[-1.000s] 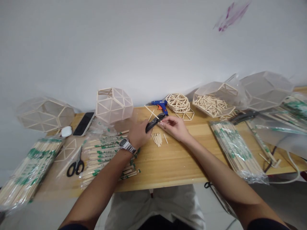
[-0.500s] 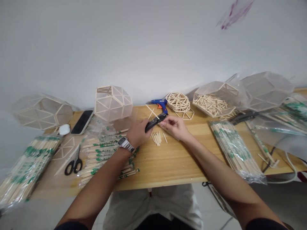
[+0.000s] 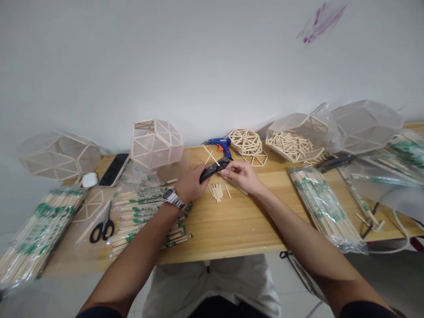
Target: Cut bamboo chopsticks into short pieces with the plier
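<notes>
My left hand (image 3: 191,183), with a metal watch (image 3: 173,198) on its wrist, is closed around a black hand cutter (image 3: 212,170) above the wooden table. My right hand (image 3: 243,176) pinches a thin wooden stick (image 3: 239,188) by the cutter's far end; the fingers partly hide where stick and cutter meet. Just below lies a small group of short cut sticks (image 3: 217,192), with a single piece (image 3: 228,191) beside it. Crossed sticks (image 3: 212,155) show behind the cutter.
A blue glue gun (image 3: 221,145) and stacked stick frames (image 3: 245,141) stand behind my hands. Bagged chopsticks (image 3: 324,207) lie right, wrapped chopsticks (image 3: 142,216) and scissors (image 3: 103,227) left. Panelled stick shells (image 3: 156,143) line the wall, one holding many short sticks (image 3: 291,143).
My hands, the cutter and the stick stay almost in place. More of the stick shows below my right hand. The view has shifted very slightly.
</notes>
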Motion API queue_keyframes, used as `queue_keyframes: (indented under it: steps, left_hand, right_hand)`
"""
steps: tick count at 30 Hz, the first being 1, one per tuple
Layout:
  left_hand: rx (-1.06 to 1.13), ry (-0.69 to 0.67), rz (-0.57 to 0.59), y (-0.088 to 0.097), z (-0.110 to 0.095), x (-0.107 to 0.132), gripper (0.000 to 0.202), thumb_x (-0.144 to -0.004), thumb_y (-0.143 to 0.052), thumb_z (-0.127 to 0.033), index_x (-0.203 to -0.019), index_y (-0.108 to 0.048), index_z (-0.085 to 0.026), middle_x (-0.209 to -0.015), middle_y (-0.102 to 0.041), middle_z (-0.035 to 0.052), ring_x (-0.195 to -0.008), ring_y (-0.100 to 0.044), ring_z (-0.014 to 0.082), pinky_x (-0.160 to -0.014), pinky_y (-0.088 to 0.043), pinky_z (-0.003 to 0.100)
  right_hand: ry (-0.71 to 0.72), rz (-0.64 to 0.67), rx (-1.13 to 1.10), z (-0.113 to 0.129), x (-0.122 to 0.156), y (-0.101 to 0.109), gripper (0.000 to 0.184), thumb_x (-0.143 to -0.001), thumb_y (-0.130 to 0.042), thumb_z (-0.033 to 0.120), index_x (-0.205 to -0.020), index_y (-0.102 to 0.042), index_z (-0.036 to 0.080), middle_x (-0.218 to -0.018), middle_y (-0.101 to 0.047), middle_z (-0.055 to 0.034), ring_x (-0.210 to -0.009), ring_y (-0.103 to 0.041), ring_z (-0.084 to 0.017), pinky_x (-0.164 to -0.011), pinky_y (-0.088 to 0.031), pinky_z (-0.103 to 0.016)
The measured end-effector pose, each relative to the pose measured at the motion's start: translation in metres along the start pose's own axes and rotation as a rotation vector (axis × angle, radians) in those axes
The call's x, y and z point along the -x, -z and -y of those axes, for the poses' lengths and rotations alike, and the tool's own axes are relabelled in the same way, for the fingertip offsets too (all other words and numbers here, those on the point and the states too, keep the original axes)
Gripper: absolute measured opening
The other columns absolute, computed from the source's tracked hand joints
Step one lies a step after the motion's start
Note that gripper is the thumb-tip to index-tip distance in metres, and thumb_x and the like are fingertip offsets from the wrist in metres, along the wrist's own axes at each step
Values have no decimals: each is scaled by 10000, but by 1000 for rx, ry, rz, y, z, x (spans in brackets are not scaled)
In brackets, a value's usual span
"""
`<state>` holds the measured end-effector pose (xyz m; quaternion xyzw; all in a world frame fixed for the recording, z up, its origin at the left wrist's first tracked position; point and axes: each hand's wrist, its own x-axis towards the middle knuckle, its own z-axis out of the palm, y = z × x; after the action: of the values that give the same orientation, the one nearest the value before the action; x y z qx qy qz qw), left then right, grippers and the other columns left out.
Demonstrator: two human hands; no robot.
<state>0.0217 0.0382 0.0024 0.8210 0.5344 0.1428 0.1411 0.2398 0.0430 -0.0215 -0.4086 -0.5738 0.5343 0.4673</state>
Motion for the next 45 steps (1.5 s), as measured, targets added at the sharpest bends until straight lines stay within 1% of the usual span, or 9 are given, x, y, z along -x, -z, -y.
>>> queue_keyframes:
  steps: [4, 10, 15, 19, 27, 35, 39, 42, 45]
  left_hand:
    - [1, -15, -5, 0, 1, 0, 159, -972, -563, -315, -1061, -635, -206, -1000, -735, 84, -910, -685, 238, -780, -487, 332]
    - [9, -39, -3, 2, 0, 0, 166, -975, -550, -307, -1054, -637, -189, -985, -734, 94, -894, -680, 245, -773, -486, 347]
    - [4, -27, 5, 5, -2, -1, 161, -966, -567, -298, -1070, -641, -199, -980, -733, 84, -902, -681, 238, -780, -485, 337]
    - [-1, -20, 19, 7, -3, 0, 133, -964, -564, -279, -1035, -643, -200, -940, -731, 77, -869, -679, 233, -750, -470, 326]
    - [-12, -4, 39, 5, 2, 0, 120, -969, -547, -294, -974, -639, -217, -876, -724, 59, -800, -670, 220, -690, -431, 310]
    - [-47, 41, 53, 7, -3, 0, 151, -977, -555, -310, -980, -667, -208, -863, -744, 64, -780, -685, 226, -672, -414, 316]
    - [-51, 60, 65, 5, -1, -1, 171, -990, -541, -323, -992, -662, -203, -892, -756, 72, -803, -695, 231, -686, -415, 323]
    - [-72, 80, 73, 4, 0, -2, 183, -998, -526, -335, -999, -653, -203, -904, -758, 76, -812, -697, 236, -680, -405, 327]
    - [-98, 90, 85, 4, -1, -2, 193, -1002, -524, -349, -995, -647, -201, -909, -755, 80, -826, -695, 237, -682, -401, 325]
  right_hand:
    - [-7, 8, -8, -1, 0, -1, 372, -782, -845, 523, -738, -710, 179, -639, -626, 2, -568, -495, -117, -536, -356, -263]
    - [-4, 14, -5, -1, 0, 0, 382, -786, -843, 532, -734, -714, 176, -644, -648, -8, -579, -521, -120, -559, -397, -273]
    - [-15, 9, -8, -3, 1, 0, 387, -783, -846, 538, -753, -729, 170, -657, -670, -18, -586, -541, -123, -563, -412, -270]
    - [-7, 18, -15, -5, 0, 1, 378, -789, -844, 535, -771, -746, 170, -682, -688, -27, -602, -560, -131, -576, -439, -276]
    - [-30, 37, -71, -9, 0, 1, 366, -781, -855, 526, -809, -769, 171, -713, -707, -34, -618, -584, -129, -587, -460, -267]
    - [-46, 40, -38, -3, 0, 0, 396, -769, -853, 552, -837, -771, 170, -728, -718, -44, -609, -589, -131, -588, -474, -276]
    - [11, -13, 90, -1, 1, -4, 396, -806, -817, 558, -869, -778, 169, -729, -731, -49, -617, -613, -149, -597, -491, -289]
    - [87, -88, 168, -1, 1, -7, 370, -807, -823, 536, -887, -774, 179, -799, -766, -61, -709, -676, -183, -680, -543, -314]
    - [114, -132, 152, -3, 1, -9, 376, -764, -861, 531, -884, -766, 188, -855, -786, -71, -784, -715, -211, -754, -577, -342]
